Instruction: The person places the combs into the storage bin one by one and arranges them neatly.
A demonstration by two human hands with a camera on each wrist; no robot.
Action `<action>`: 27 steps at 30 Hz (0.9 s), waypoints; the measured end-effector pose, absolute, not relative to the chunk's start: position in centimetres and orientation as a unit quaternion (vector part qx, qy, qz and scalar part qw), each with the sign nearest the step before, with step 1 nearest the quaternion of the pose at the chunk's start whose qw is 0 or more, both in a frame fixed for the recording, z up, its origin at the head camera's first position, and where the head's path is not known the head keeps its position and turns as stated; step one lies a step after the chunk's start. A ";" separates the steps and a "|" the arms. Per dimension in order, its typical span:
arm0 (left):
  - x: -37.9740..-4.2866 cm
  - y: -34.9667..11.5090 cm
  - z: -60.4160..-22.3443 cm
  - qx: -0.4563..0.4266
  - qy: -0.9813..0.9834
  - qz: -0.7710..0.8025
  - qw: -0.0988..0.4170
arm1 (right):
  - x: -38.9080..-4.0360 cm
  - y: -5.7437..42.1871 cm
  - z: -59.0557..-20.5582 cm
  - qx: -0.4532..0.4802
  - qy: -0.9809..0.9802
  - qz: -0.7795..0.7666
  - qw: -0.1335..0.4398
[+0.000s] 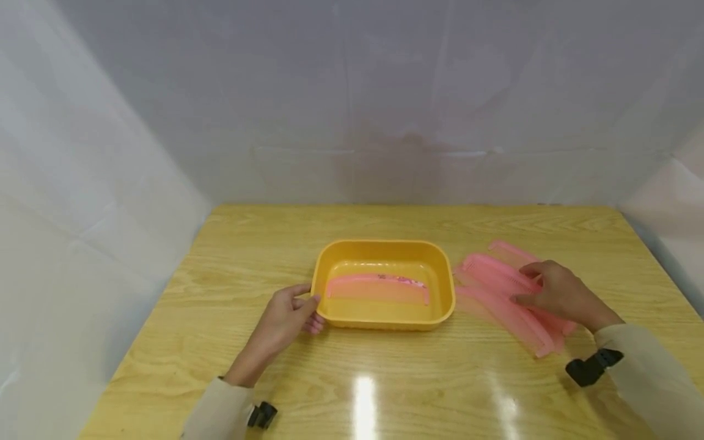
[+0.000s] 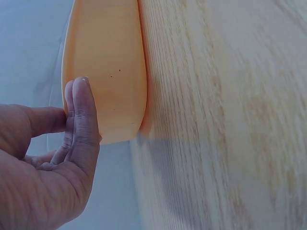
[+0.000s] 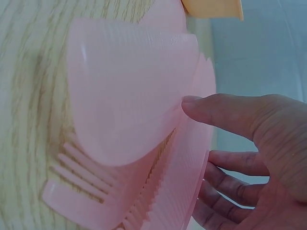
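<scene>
Pale sheeting (image 1: 330, 122) hangs beyond both hands, behind a wood-grain counter (image 1: 220, 287). On that surface, pink combs (image 1: 497, 275) lie in an overlapping, fanned-out pile beneath the right hand (image 1: 561, 293), which pinches part of the pile between its thumb and fingers; exactly how many combs sit in that grip I cannot tell. Between the two hands stands a yellow tub (image 1: 379, 324), upright, its far end near the pile. Inside it, to the left hand's right, one pink comb with a patterned spine (image 1: 376, 278) rests on the bottom. Fingers narrow, the left hand (image 1: 280, 321) holds the tub's nearest rim. Behind each hand come a beige sleeve (image 1: 649, 376) and a black wrist mount (image 1: 594, 366).
</scene>
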State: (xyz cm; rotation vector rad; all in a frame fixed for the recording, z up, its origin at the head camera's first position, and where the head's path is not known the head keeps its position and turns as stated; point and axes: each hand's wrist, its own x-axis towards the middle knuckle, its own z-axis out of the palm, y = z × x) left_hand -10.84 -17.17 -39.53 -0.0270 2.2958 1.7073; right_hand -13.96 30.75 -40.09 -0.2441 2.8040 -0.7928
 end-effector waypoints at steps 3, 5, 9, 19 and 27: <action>-10.8 -17.1 -39.5 -0.015 0.795 0.590 0.140 | -14.1 30.7 -40.0 -0.083 0.953 -0.270 0.107; -10.8 -17.2 -39.5 -0.018 0.796 0.588 0.141 | -14.1 30.7 -39.9 -0.085 0.953 -0.272 0.105; -10.7 -17.1 -39.5 -0.019 0.798 0.586 0.141 | -14.1 30.7 -39.6 -0.085 0.951 -0.277 0.107; -10.6 -17.0 -39.5 -0.025 0.796 0.588 0.142 | -14.8 30.4 -38.3 -0.112 0.944 -0.295 0.092; -10.6 -16.8 -39.5 -0.013 0.793 0.593 0.142 | -15.6 29.6 -36.8 -0.113 0.945 -0.290 0.097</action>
